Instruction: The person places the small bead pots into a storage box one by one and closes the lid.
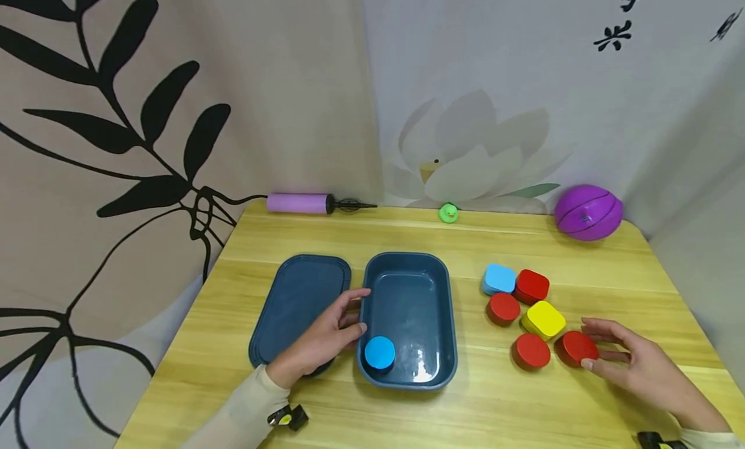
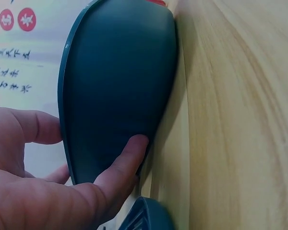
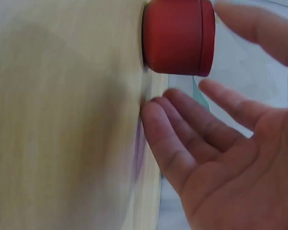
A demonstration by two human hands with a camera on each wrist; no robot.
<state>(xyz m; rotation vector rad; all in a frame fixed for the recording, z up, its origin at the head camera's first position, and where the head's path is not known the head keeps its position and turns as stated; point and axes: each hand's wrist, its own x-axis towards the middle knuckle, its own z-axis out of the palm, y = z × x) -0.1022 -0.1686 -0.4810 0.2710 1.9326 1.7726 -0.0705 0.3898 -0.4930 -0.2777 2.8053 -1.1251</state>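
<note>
My left hand rests its fingertips against the left wall of a dark blue rectangular box. The left wrist view has one finger at the rim and another low on the outer wall. Inside the box, near its front left corner, stands a small round blue container. Around a round red container my right hand spreads its fingers and thumb. In the right wrist view a lid seam shows on this red container; several fingers lie below it, apart from it.
A dark blue lid lies left of the box. Beside the right hand are a yellow container, a blue one and several red ones. Along the back lie a purple pump, a green toy and a purple ball.
</note>
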